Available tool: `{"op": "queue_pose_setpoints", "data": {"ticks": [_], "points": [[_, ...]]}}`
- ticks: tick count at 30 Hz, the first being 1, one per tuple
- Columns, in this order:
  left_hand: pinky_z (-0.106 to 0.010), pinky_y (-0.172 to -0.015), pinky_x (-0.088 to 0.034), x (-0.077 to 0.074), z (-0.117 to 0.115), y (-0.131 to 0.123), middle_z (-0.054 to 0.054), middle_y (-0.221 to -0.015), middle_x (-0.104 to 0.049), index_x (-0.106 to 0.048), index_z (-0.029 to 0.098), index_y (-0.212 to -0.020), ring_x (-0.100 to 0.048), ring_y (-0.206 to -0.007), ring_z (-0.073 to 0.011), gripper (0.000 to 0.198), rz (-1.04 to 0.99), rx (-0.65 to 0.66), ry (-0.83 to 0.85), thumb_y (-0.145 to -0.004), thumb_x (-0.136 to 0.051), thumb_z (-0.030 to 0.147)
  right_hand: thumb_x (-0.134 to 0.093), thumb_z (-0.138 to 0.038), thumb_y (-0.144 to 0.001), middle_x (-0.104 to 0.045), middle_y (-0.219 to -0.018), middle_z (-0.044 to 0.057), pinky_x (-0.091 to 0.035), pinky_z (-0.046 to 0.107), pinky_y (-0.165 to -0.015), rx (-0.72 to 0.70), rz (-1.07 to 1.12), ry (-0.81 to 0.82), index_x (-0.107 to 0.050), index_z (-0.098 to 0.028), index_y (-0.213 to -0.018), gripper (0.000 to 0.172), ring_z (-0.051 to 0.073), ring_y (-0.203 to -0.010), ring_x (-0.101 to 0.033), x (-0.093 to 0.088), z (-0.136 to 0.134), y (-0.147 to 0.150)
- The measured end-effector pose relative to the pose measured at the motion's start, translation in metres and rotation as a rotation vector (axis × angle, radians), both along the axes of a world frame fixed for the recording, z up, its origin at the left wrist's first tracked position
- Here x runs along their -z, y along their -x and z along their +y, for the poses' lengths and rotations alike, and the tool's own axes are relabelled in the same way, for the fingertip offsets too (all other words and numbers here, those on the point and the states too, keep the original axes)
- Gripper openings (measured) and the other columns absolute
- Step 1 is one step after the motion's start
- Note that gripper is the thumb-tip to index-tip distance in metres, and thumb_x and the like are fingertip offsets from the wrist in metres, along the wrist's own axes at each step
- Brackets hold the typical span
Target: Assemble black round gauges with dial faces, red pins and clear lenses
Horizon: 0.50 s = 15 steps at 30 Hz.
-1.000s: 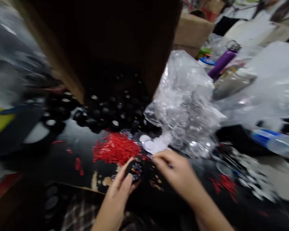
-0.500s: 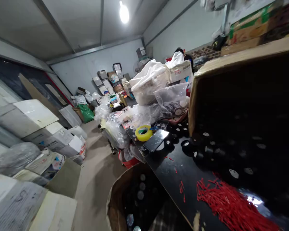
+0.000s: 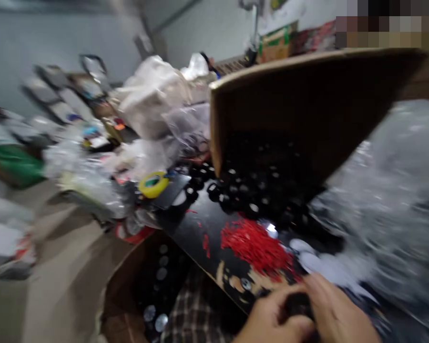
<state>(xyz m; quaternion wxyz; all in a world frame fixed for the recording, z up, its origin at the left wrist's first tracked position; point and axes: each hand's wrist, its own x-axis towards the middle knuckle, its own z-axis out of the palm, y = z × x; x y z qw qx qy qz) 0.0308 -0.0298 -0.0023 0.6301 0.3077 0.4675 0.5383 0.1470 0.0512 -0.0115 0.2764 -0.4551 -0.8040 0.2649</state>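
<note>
The grip of the left hand (image 3: 266, 318) is curled round a black piece (image 3: 298, 305), fingers bent against its side; the right hand (image 3: 343, 312) lies against the same piece from the other side, though blur and the angle make it impossible to tell whether its fingers pinch or only press. Both hands and the piece are at the near edge of the desk (image 3: 193, 228), toward its right. Just beyond them, a pile of red strips (image 3: 255, 247) lies close to that edge, with a few loose strips (image 3: 206, 245) to its left and white discs (image 3: 309, 257) to its right. Along the far side, a cardboard box (image 3: 289, 100) opens toward the person, with many black pieces (image 3: 232, 193) at its mouth. A clear plastic bag (image 3: 396, 214) takes up the right side of the desk. Toward the left end of the near edge, a yellow tape roll (image 3: 145, 188) rests beside a dark flat slab (image 3: 169, 193). Below the near edge, an open carton (image 3: 119, 286) holds dark pieces with pale round faces (image 3: 161, 322), beside checked cloth (image 3: 193, 305).
</note>
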Motion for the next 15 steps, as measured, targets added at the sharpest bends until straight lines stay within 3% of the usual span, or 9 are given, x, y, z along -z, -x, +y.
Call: {"op": "queue_pose_setpoints", "data": {"ticks": [3,6,8,10,13,15], "points": [[-0.041,-0.111,-0.032,-0.004,0.004,0.000,-0.008,-0.131,-0.062,-0.061,0.020,-0.125,-0.053,-0.123,-0.0252,0.044,0.068,-0.004,-0.032,-0.081,-0.061,0.026,-0.022,-0.042,-0.098,-0.057,-0.058,0.003,-0.042,0.032,-0.056,-0.010,0.031,-0.042,-0.049,-0.024,-0.061,0.049,0.018,-0.055,-0.054,-0.009,-0.015,0.005],[-0.040,-0.111,-0.032,-0.004,0.002,0.011,-0.009,-0.133,-0.060,-0.061,0.021,-0.123,-0.053,-0.124,-0.0238,0.041,0.110,0.014,0.006,-0.083,-0.060,0.028,-0.026,-0.035,-0.099,-0.054,-0.056,0.000,-0.038,0.028,-0.057,-0.035,0.035,-0.059,-0.045,-0.022,-0.061,0.044,0.015,-0.054,-0.050,-0.013,-0.016,0.017],[-0.042,-0.111,-0.033,0.000,-0.015,0.030,-0.008,-0.132,-0.061,-0.063,0.023,-0.121,-0.053,-0.124,-0.0255,0.040,0.199,0.041,0.064,-0.081,-0.062,0.031,-0.030,-0.035,-0.099,-0.056,-0.059,-0.001,-0.038,0.026,-0.058,-0.121,0.043,0.034,-0.048,-0.021,-0.063,0.042,0.015,-0.057,-0.052,-0.016,-0.015,0.017],[-0.045,-0.109,-0.035,0.008,-0.047,0.061,-0.006,-0.130,-0.063,-0.065,0.028,-0.119,-0.054,-0.124,-0.0282,0.039,0.351,0.019,0.157,-0.080,-0.063,0.036,-0.035,-0.037,-0.098,-0.061,-0.067,-0.001,-0.041,0.025,-0.060,-0.192,0.070,0.173,-0.055,-0.022,-0.071,0.037,0.015,-0.064,-0.057,-0.017,-0.013,0.010],[-0.050,-0.112,-0.029,0.018,-0.094,0.111,-0.002,-0.132,-0.061,-0.063,0.035,-0.118,-0.049,-0.128,-0.0296,0.037,0.752,-0.323,0.217,-0.082,-0.060,0.039,-0.037,-0.040,-0.097,-0.065,-0.075,-0.001,-0.043,0.026,-0.065,-0.114,0.096,0.297,-0.060,-0.023,-0.082,0.033,0.016,-0.072,-0.060,-0.014,-0.010,-0.003],[-0.052,-0.115,-0.021,0.018,-0.099,0.131,-0.002,-0.139,-0.054,-0.064,0.034,-0.116,-0.039,-0.134,-0.0309,0.040,1.094,-0.503,0.168,-0.077,-0.067,0.034,-0.037,-0.039,-0.097,-0.065,-0.076,0.000,-0.043,0.026,-0.066,-0.092,0.090,0.338,-0.059,-0.022,-0.081,0.032,0.016,-0.073,-0.060,-0.012,-0.009,-0.001]]}}
